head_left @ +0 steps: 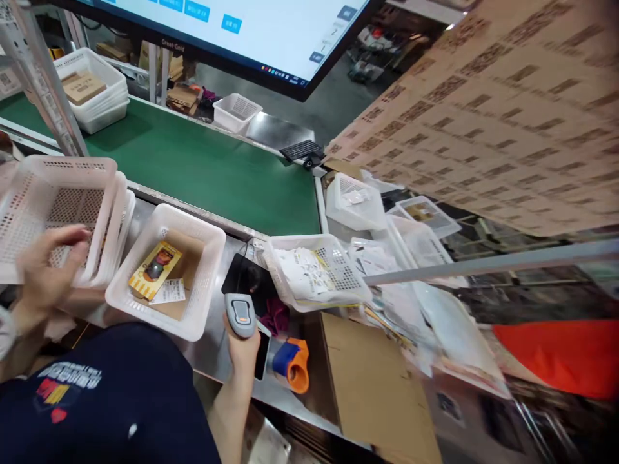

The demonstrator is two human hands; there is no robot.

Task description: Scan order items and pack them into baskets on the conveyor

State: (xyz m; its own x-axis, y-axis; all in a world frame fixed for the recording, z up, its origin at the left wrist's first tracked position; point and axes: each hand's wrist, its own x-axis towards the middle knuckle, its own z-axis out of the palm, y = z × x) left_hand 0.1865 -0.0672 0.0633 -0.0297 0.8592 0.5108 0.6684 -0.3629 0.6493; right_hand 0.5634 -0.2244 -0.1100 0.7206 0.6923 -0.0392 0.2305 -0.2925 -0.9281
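Observation:
On the left, my left hand (46, 267) is in front of a stack of white plastic baskets (91, 166). Its fingers are bent, with the thumb apart from them, and nothing shows in its grasp. My right hand (243, 351) grips a grey handheld barcode scanner (240, 314) over the metal bench. Between the hands stands a white basket (209, 283) with a yellow box (157, 267) inside. The box has a picture on its front and lies on brown cardboard (192, 254) beside a white printed label (170, 291).
A green conveyor belt (193, 171) runs behind the bench, under a monitor (217, 38). Right of the scanner are a blue-and-orange tape dispenser (293, 364), a phone (262, 354) and a basket of white packets (309, 274). Flat cardboard (377, 386) lies at the right.

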